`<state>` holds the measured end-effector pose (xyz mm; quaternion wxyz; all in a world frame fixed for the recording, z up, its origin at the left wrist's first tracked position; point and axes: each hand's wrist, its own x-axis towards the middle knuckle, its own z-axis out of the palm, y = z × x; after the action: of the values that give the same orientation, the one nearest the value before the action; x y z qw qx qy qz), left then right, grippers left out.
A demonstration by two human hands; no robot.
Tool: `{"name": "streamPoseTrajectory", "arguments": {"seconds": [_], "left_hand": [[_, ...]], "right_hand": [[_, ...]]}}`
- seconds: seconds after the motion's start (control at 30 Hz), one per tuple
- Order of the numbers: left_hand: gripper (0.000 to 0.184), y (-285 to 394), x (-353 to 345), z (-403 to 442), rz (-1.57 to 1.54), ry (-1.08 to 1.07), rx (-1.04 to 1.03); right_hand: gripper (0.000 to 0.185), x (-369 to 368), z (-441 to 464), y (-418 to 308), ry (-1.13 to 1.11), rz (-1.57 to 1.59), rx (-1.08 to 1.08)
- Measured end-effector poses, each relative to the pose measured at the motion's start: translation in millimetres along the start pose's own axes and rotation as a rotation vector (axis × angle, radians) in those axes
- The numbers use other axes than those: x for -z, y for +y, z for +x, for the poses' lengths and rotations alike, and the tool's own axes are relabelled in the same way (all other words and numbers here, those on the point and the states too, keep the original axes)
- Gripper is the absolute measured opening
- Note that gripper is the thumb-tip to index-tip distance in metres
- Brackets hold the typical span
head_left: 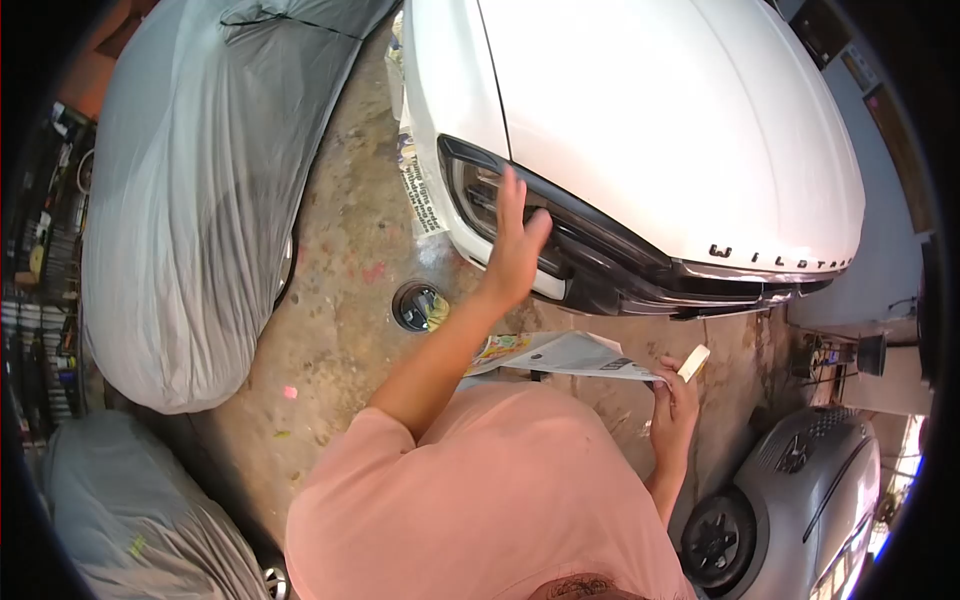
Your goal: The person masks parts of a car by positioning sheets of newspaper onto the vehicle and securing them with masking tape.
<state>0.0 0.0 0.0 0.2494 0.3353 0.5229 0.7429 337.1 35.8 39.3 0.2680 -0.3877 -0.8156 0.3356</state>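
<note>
My left hand [518,245] is raised over the headlight [475,190] of a white car [620,110], its fingers apart and nothing held in it. Whether the fingertips touch the headlight I cannot tell. My right hand [676,395], lower and to the right, grips the edge of a newspaper sheet [580,356] stretched in front of my body. A roll of pale tape [693,363] is also at the fingers of that hand. More newspaper [420,185] hangs along the car's side, left of the headlight.
On the concrete floor [340,250] is a round dark container [418,306] with something yellowish in it. Covered vehicles [210,200] stand at the left. A grey car [800,490] is at the lower right, and a dark pot [871,355] stands near the right wall.
</note>
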Motion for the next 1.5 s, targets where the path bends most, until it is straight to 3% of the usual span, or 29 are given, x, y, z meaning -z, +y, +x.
{"name": "streamPoseTrajectory", "arguments": {"seconds": [0.03,0.1,0.17,0.23,0.33,0.43,0.57,0.7,0.77,0.83,0.9,1.03,1.17,1.23,1.37,1.5], "left_hand": [[0.098,-6,1,-18,0.269,-0.125,-0.038],[0.091,13,21,-76,0.530,-0.622,-0.054],[0.089,17,15,-121,0.762,-0.776,-0.021],[0.075,-3,32,-136,0.545,-0.696,0.338],[0.040,-55,73,-167,0.638,-0.581,0.473],[0.026,-77,112,-183,0.707,-0.492,0.562],[0.024,-94,175,-196,0.626,-0.249,0.563],[0.023,-87,219,-181,0.562,-0.084,0.492],[0.026,-68,238,-159,0.711,-0.095,0.442],[0.022,-64,246,-130,0.548,0.016,0.284],[0.017,-10,198,-102,0.570,0.200,0.280],[0.016,36,94,-42,0.339,0.409,0.047],[0.033,32,-7,34,0.402,0.392,-0.411],[0.038,33,-54,63,0.427,0.276,-0.327],[0.037,19,-149,103,0.610,0.081,-0.403],[0.035,-3,-198,126,0.849,-0.013,-0.446]], "right_hand": [[0.012,3,4,-9,0.007,-0.025,0.028],[0.012,-11,2,-28,-0.015,0.005,0.035],[0.011,-5,16,-42,-0.035,-0.036,0.077],[0.012,-8,33,-52,-0.004,-0.058,0.149],[0.010,1,47,-60,-0.025,-0.103,0.224],[0.009,14,52,-66,0.018,-0.045,0.115],[0.007,37,50,-46,0.215,0.032,0.085],[0.019,55,35,5,0.372,0.198,-0.092],[0.026,68,26,33,0.408,0.256,-0.233],[0.027,83,20,70,0.416,0.330,-0.357],[0.027,93,19,94,0.427,0.366,-0.393],[0.026,95,6,202,0.414,0.505,-0.445],[0.025,87,-25,281,0.295,0.847,-0.566],[0.024,83,-51,333,0.139,0.818,-0.660],[0.023,68,-90,386,-0.182,0.770,-0.809],[0.027,53,-105,400,-0.246,0.793,-0.903]]}}
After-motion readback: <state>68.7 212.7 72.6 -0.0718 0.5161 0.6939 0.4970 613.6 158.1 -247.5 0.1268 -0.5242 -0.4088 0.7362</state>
